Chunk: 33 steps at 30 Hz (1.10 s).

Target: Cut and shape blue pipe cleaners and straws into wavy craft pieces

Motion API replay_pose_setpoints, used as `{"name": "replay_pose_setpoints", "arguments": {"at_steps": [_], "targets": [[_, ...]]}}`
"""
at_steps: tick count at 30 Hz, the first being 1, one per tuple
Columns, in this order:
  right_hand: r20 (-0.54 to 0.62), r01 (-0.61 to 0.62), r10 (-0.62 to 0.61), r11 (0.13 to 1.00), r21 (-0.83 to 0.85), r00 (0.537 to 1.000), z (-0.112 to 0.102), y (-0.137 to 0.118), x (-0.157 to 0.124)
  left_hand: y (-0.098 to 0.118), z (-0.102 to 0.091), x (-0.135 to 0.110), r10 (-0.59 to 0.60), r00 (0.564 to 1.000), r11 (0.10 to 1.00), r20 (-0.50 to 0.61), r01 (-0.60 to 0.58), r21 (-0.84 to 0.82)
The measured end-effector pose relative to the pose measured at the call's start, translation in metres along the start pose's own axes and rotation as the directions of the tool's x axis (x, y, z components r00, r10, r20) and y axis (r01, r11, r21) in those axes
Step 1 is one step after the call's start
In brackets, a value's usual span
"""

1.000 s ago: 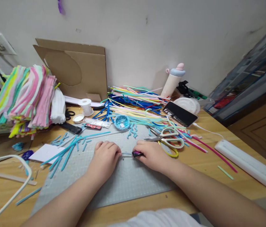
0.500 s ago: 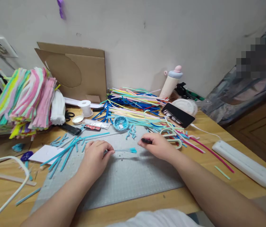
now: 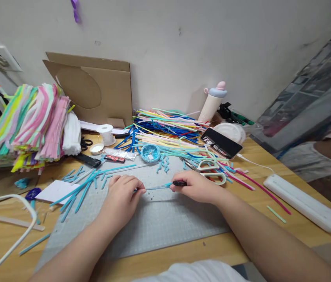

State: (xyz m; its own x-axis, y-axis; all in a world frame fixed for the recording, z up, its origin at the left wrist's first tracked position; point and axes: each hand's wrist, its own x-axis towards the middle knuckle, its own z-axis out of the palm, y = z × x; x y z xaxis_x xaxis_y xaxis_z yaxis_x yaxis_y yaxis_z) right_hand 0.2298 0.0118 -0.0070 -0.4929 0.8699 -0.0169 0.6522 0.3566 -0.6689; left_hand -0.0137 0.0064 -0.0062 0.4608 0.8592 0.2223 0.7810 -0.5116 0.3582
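On the grey cutting mat [image 3: 153, 223] my left hand [image 3: 122, 199] is closed, pinching one end of a thin light-blue pipe cleaner [image 3: 156, 187]. My right hand [image 3: 196, 186] is closed round a small black tool [image 3: 179, 183] whose tip meets the other end of the pipe cleaner. The pipe cleaner lies level between the two hands, just above the mat.
Several cut blue pieces [image 3: 80, 182] lie at the mat's left. A pile of coloured pipe cleaners [image 3: 168, 129], scissors [image 3: 212, 170], a phone [image 3: 221, 143] and a bottle [image 3: 214, 102] sit behind. Fuzzy bundles [image 3: 30, 121] and cardboard [image 3: 94, 88] stand at left; a white bar [image 3: 303, 203] lies right.
My right hand lifted off the pipe cleaner with the black tool, then came back to its right end. My left hand kept its pinch and shifted slightly left.
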Motion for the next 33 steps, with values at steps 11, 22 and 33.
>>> {"name": "replay_pose_setpoints", "arguments": {"at_steps": [11, 22, 33], "targets": [[-0.268, -0.141, 0.184, 0.975, 0.173, 0.946, -0.027, 0.036, 0.003, -0.017, 0.001, 0.002, -0.094, 0.996, 0.995, 0.004, 0.094, 0.04], [-0.343, -0.175, 0.314, 0.908, 0.382, 0.885, -0.013, 0.041, 0.013, -0.013, 0.008, -0.001, -0.02, 0.999, 1.0, -0.034, 0.02, -0.008], [-0.47, -0.131, 0.096, 0.991, -0.042, 0.877, 0.004, 0.049, 0.035, -0.011, 0.002, 0.001, -0.104, 0.993, 0.994, -0.058, 0.102, -0.029]]}}
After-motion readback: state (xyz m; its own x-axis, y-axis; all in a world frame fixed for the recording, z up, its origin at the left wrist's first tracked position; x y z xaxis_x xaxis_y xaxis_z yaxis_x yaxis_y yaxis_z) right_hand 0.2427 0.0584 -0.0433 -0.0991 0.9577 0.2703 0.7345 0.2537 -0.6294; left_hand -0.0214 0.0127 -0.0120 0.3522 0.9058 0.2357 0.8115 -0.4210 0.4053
